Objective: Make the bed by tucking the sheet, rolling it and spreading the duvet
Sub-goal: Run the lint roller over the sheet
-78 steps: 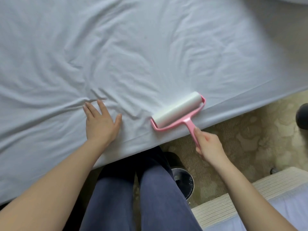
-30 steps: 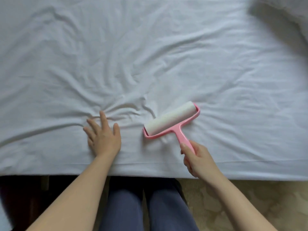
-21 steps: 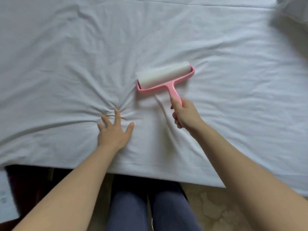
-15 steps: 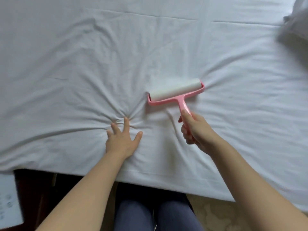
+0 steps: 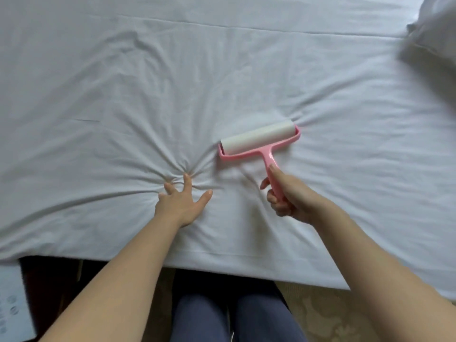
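A white sheet (image 5: 123,82) covers the bed and is wrinkled around my hands. A lint roller (image 5: 257,139), pink frame with a white roll, lies on the sheet right of centre. My right hand (image 5: 291,196) grips its pink handle from below. My left hand (image 5: 181,202) presses flat on the sheet with fingers spread, left of the roller, and creases fan out from its fingertips. A bunched grey-white duvet (image 5: 434,33) shows at the top right corner.
The bed's near edge (image 5: 222,262) runs across the lower part of the view. Below it are my legs in blue trousers (image 5: 237,317), patterned beige carpet (image 5: 328,314) at the right, and a white sheet of paper (image 5: 12,307) on dark furniture at the left.
My right hand pushed the roller away across the sheet, then drew it back toward me and to the right. My left hand stayed pressed on the sheet.
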The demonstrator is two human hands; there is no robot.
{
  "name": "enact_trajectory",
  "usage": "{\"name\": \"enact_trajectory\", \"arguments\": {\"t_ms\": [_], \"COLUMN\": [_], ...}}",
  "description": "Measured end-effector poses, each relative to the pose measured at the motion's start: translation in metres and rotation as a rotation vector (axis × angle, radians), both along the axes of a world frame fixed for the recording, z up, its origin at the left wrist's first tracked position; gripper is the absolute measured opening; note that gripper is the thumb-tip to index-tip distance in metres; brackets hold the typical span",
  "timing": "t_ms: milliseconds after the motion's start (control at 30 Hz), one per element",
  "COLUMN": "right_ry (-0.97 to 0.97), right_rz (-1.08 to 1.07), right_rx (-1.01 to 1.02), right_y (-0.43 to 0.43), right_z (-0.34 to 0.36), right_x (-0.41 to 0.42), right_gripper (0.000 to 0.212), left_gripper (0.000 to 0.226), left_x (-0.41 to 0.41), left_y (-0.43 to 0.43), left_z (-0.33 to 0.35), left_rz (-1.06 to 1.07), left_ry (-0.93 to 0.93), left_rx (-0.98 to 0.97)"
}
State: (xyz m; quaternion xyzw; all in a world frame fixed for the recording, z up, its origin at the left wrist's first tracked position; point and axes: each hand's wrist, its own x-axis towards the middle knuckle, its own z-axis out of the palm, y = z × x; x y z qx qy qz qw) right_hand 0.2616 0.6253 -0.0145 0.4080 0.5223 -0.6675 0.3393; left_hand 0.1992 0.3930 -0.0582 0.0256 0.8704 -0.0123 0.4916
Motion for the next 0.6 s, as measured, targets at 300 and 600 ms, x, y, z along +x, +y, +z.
{"name": "enact_trajectory", "arguments": {"t_ms": [300,600], "right_ry": [0.101,-0.045], "right_rz": [0.108,0.111], "right_rx": [0.274,0.211], "right_y": [0.004,-0.003], "right_z": [-0.005,-0.001], "right_x": [-0.048,0.065], "right_gripper": [0.041,0.058], "left_gripper": [0.094,0.098], "left_x": [0.009,0.017], "left_y": [0.008,0.001], "left_z": [-0.001,-0.005], "left_rz": [-0.058,-0.115], "left_ry": [0.022,0.113], "left_rx": [-0.036,-0.042]}}
